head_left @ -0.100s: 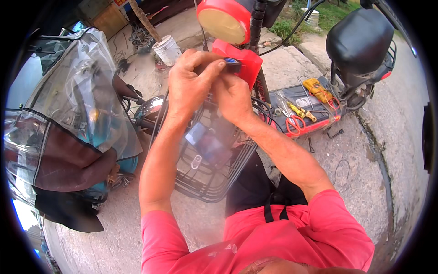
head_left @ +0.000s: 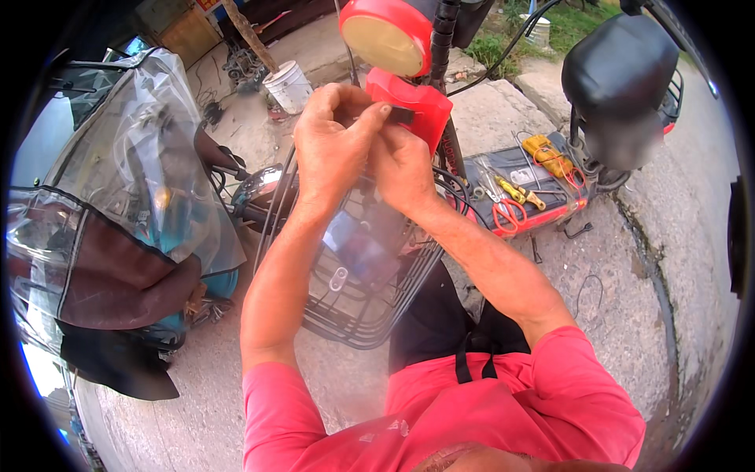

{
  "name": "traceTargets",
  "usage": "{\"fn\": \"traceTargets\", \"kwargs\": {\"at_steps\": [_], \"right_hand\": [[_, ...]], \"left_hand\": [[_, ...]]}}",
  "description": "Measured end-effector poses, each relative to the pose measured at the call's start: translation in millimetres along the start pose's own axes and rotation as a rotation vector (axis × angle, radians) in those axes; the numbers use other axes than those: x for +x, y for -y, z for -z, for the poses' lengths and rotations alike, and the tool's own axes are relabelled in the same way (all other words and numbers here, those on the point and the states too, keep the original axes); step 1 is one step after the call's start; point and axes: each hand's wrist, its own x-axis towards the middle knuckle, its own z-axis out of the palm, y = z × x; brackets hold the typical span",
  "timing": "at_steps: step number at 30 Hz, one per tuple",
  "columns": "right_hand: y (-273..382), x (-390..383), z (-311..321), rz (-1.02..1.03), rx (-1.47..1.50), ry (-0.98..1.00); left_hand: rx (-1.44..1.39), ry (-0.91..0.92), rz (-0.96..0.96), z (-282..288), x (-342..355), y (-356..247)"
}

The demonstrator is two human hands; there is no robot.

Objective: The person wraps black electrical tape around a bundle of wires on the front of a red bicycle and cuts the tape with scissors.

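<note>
At the frame's upper centre, your left hand (head_left: 334,130) pinches black tape (head_left: 402,116) that juts out rightward. Your right hand (head_left: 403,167) sits just below the tape, fingertips hidden, so its grip cannot be told. Right of centre lie red-handled scissors (head_left: 504,204).

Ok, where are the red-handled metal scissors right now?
In the head view, the red-handled metal scissors lie right of centre on the black, red-edged footboard, beside the yellow-handled tools.

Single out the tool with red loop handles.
The scissors: their two loop handles are red, while the tools just beside them have yellow handles.
</note>
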Motion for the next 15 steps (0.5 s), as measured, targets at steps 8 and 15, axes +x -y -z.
{"fn": "traceTargets", "kwargs": {"at_steps": [8,15], "right_hand": [[7,2,1,0.065,-0.046,0.011],[18,3,12,-0.196,0.125,0.089]], "left_hand": [[-0.08,0.094,0.106,3,11,22],[-0.211,0.454,0.141,36,20,29]]}}
